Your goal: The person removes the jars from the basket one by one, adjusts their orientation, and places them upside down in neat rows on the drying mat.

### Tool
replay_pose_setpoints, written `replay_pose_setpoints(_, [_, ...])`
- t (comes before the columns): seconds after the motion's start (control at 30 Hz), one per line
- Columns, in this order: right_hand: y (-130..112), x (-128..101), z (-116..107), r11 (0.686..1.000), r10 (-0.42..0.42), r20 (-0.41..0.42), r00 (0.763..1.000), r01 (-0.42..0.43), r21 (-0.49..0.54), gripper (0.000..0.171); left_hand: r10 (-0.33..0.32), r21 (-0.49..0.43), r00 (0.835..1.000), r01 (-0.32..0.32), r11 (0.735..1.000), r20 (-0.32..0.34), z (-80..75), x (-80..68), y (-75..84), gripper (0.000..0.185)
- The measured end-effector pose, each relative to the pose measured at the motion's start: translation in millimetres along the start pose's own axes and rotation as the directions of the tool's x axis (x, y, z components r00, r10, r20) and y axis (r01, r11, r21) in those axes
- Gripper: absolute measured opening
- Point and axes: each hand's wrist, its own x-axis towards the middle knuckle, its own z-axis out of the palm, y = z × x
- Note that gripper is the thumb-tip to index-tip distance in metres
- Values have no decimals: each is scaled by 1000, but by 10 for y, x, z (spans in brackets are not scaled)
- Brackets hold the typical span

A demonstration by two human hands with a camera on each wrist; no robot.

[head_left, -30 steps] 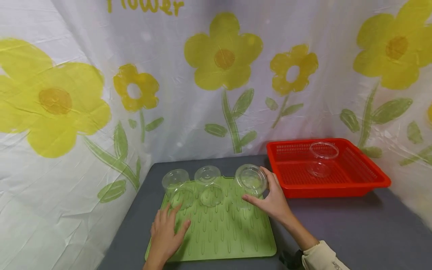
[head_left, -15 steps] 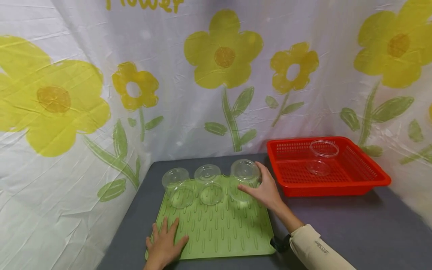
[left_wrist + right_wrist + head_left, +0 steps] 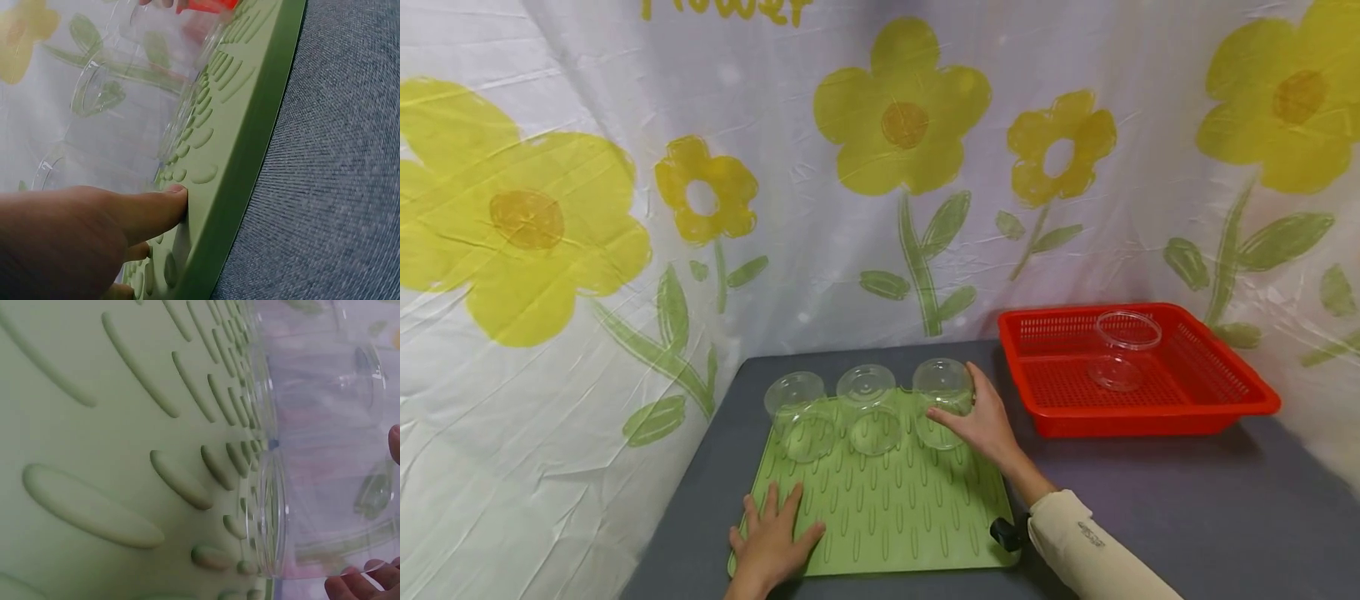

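Observation:
On the green mat [image 3: 895, 508], three clear plastic jars stand upside down in a row along the far edge. Around the rightmost jar [image 3: 942, 429] my right hand [image 3: 981, 421] has its thumb at the near side and its fingers at the right; the jar's wide rim is down at the mat. To its left are the middle jar [image 3: 871, 433] and the left jar [image 3: 805, 437]. My left hand [image 3: 773, 533] lies with spread fingers on the mat's near left part. In the left wrist view, its thumb [image 3: 159, 209] presses the mat near the edge.
A red perforated basket [image 3: 1142, 423] stands at the back right, with another clear jar [image 3: 1116, 375] upright inside. Behind the grey table [image 3: 1120, 517] hangs a white curtain [image 3: 790, 242] with painted yellow flowers.
The jar in my right hand has gone from tilted to level, its rim down on the mat in line with the others. My left hand has drawn back from the left jar.

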Motion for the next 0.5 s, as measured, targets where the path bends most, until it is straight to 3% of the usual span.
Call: replay_pose_setpoints(0.5, [-31, 40, 15, 999, 19, 49, 999, -18, -30, 114, 7, -1, 1000, -7, 1000, 2, 8, 6, -14, 85])
